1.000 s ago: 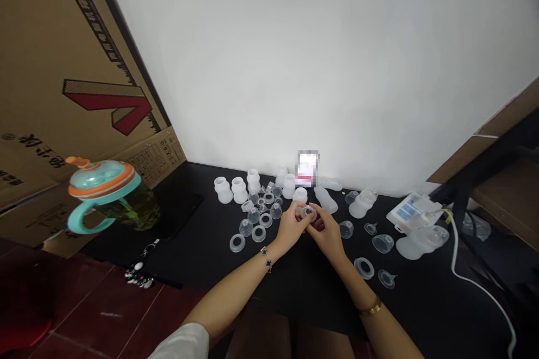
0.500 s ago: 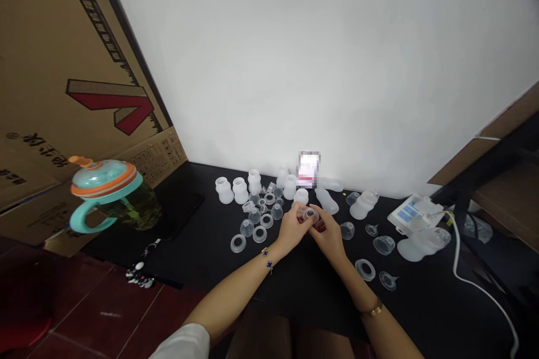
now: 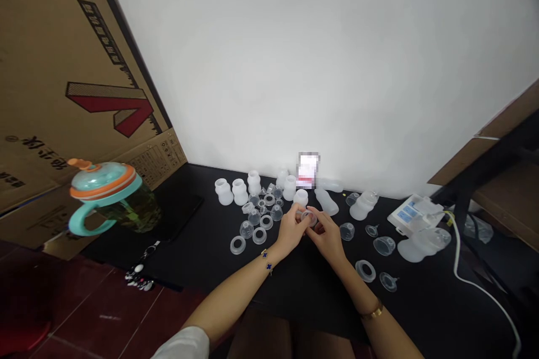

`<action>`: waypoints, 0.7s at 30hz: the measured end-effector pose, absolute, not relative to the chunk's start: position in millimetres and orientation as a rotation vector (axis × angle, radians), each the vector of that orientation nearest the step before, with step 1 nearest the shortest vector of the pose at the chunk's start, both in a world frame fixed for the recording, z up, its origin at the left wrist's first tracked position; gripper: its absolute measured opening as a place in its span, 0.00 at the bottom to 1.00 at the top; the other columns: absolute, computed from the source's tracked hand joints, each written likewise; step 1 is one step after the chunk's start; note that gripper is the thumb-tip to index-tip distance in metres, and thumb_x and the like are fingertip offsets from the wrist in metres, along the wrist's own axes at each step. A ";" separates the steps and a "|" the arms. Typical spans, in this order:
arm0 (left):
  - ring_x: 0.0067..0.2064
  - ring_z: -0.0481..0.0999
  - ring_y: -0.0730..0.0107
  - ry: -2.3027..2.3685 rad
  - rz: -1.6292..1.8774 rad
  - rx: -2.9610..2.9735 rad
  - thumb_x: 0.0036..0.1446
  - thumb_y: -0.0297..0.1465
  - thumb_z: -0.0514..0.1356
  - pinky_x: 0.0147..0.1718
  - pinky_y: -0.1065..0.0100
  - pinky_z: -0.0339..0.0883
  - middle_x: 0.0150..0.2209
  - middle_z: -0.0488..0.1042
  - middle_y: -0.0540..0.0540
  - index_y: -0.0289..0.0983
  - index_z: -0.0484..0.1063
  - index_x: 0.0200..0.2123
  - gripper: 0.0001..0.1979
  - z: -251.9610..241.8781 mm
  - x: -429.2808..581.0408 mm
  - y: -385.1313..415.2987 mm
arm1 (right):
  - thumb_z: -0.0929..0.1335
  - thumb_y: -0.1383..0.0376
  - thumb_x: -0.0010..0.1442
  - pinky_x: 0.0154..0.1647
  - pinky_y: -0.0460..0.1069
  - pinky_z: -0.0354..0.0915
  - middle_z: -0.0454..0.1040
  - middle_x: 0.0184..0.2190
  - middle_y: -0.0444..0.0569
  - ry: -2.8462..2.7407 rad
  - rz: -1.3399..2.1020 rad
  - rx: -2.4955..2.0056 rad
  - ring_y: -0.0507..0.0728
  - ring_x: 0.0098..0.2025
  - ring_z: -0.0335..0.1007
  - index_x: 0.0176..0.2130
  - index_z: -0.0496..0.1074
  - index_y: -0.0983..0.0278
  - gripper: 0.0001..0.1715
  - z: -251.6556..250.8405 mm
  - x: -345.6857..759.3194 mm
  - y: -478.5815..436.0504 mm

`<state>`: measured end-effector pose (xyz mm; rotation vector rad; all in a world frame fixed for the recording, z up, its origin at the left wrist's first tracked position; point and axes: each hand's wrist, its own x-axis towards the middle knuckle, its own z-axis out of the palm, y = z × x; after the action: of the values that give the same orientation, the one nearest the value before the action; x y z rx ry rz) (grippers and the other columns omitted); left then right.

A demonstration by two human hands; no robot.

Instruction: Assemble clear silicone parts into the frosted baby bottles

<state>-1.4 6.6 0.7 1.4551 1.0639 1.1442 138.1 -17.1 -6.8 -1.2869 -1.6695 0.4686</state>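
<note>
A: Where to look for the held piece?

B: In the lower middle of the frame: a translucent ring (image 3: 310,215), between both hands, just below an upright white bottle (image 3: 300,197).

A: And the grip?

B: Left hand (image 3: 291,230) pinching the ring from the left, thumb laid on top. Right hand (image 3: 328,237) curled, pinching the right edge with thumb and fingertips. Undersides hidden, so impossible to tell the pressure there.

A: Any advice for good handling?

B: Steady with the left, not squeezing the rim, probably flexible, out of round. Press with the right in small, even steps around the edge. Also mind the loose ring (image 3: 359,270) in the lower right, close beside the right forearm (image 3: 357,287).
</note>
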 end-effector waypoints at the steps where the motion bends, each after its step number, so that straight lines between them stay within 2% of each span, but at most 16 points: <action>1: 0.21 0.69 0.74 1.058 1.145 1.450 0.61 0.42 0.60 0.23 0.73 0.61 0.23 0.70 0.55 0.40 0.66 0.35 0.12 -0.1 -1.4 6.9 | 0.70 0.60 0.59 0.27 0.49 0.68 0.75 0.37 0.48 -1.669 0.465 -1.288 0.53 0.25 0.67 0.56 0.76 0.60 0.25 -6.8 138.2 -17.0; 11: 0.21 0.68 0.75 1.020 1.161 1.440 0.62 0.44 0.59 0.22 0.74 0.61 0.22 0.68 0.56 0.39 0.68 0.35 0.14 1.0 -2.5 7.1 | 0.70 0.56 0.61 0.27 0.49 0.66 0.71 0.28 0.44 -1.666 0.444 -1.316 0.53 0.24 0.65 0.55 0.78 0.60 0.25 -5.2 140.0 -16.5; 21: 0.20 0.66 0.76 0.933 1.167 1.409 0.64 0.46 0.58 0.21 0.75 0.58 0.21 0.68 0.55 0.39 0.68 0.38 0.15 -9.4 -0.9 13.4 | 0.71 0.55 0.60 0.27 0.49 0.66 0.72 0.29 0.45 -1.636 0.421 -1.317 0.53 0.24 0.65 0.56 0.78 0.59 0.25 -6.2 140.3 -16.8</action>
<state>-0.9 13.4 -9.4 1.4091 0.9332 1.1675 140.3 -16.8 -6.2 -1.3174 -1.6361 0.4210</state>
